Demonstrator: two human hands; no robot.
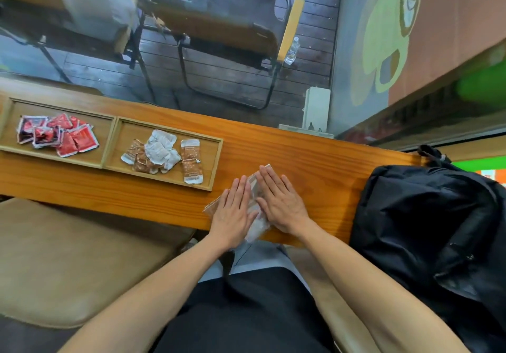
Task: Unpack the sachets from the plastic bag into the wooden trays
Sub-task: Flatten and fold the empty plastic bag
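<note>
While the clear plastic bag [254, 215] is lying flat on the wooden counter [315, 158], the left hand [236, 211] and right hand [279, 200] are pressing it down side by side, fingers straight, gripping nothing. Left of them, one wooden tray [108, 144] is holding red sachets [59, 135]; the adjoining tray [213, 161] is holding brown-and-white sachets [164, 153]. The bag is looking crumpled and flattened.
</note>
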